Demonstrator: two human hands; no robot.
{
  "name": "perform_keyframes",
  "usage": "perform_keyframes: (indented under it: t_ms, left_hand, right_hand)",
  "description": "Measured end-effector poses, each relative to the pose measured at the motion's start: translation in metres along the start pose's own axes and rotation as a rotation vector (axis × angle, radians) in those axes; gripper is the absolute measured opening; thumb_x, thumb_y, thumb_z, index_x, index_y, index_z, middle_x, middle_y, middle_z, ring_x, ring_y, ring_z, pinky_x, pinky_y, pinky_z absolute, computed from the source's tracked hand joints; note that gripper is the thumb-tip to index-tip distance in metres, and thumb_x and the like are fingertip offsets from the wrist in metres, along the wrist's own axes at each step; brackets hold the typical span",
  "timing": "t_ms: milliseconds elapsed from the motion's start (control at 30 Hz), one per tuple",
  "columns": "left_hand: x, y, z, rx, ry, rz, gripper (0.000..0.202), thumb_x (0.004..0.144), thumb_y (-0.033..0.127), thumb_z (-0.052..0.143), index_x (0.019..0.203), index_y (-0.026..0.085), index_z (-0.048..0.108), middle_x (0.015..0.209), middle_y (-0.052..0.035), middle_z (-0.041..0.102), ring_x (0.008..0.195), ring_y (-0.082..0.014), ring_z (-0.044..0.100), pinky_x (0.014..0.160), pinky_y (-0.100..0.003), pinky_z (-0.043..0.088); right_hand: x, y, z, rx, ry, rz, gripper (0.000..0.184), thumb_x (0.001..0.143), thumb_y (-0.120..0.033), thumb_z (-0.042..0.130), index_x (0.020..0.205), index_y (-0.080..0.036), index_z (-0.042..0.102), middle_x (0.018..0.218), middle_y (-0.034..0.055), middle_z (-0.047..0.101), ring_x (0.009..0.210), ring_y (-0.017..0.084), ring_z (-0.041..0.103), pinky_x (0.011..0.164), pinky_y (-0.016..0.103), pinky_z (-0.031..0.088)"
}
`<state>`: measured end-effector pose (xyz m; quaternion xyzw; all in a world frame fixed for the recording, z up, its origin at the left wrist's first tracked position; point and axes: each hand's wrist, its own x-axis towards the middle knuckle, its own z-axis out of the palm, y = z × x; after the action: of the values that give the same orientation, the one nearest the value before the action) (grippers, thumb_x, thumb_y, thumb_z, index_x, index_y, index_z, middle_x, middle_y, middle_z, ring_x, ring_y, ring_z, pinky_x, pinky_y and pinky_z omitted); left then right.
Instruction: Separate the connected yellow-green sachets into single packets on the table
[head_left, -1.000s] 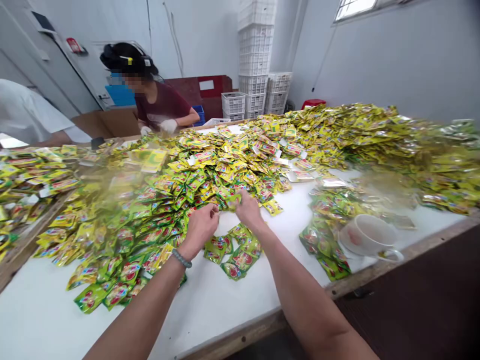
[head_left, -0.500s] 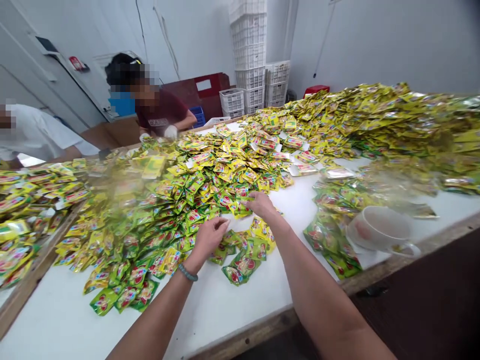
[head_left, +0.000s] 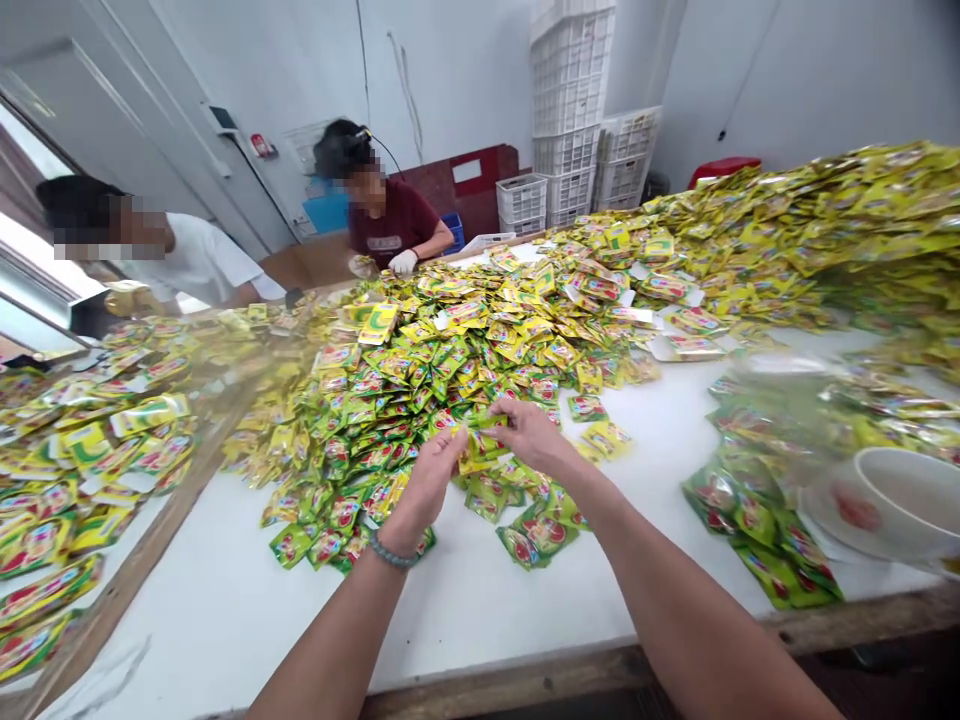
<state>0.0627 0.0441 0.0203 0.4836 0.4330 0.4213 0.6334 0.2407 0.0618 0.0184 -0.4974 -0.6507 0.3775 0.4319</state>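
Note:
A small yellow-green printed packet (head_left: 481, 452) is between my two hands, above the front of a big heap. My left hand (head_left: 429, 480), with a beaded bracelet at the wrist, pinches the packet's left side between thumb and fingers. Its right side is in the closed fingers of my right hand (head_left: 534, 436); the fingers partly cover it, so I cannot tell whether it is one packet or a few together. Just below the hands, several green packets (head_left: 540, 535) lie loose on the white table (head_left: 450, 620). Behind them rises the heap of similar packets (head_left: 420, 365).
A white cup (head_left: 892, 505) stands near the table's right front edge, beside green packets (head_left: 780, 560). A wooden strip (head_left: 142, 560) divides off more packets at left. Two co-workers (head_left: 394, 220) are across the table. White crates (head_left: 570, 100) are stacked behind.
My hands have come closer together, and the packet is now held between them. My right hand has drawn back from the heap's edge. The view has swung left.

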Motion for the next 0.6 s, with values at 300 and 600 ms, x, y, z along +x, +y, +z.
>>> perform_keyframes:
  t_ms: [300, 600]
  left_hand:
    - [0.005, 0.018, -0.011, 0.221, 0.012, 0.148, 0.038, 0.075, 0.049, 0.069, 0.091, 0.015, 0.065, 0.079, -0.0029, 0.068, 0.072, -0.0162, 0.06, 0.068, -0.027, 0.047]
    - [0.052, 0.091, -0.054, 0.97, -0.129, 0.104, 0.054, 0.076, 0.056, 0.065, 0.116, 0.019, 0.062, 0.08, -0.0025, 0.071, 0.069, -0.0179, 0.062, 0.064, -0.026, 0.045]
  right_hand:
    - [-0.012, -0.025, 0.031, 0.395, -0.043, 0.226, 0.054, 0.074, -0.06, 0.068, 0.107, -0.017, 0.066, 0.085, 0.0058, 0.068, 0.081, 0.022, 0.063, 0.072, 0.032, 0.052]
    - [-0.011, -0.01, 0.026, 0.359, 0.101, 0.391, 0.066, 0.065, -0.06, 0.075, 0.112, -0.015, 0.066, 0.088, 0.0092, 0.074, 0.088, 0.029, 0.069, 0.07, 0.034, 0.059]
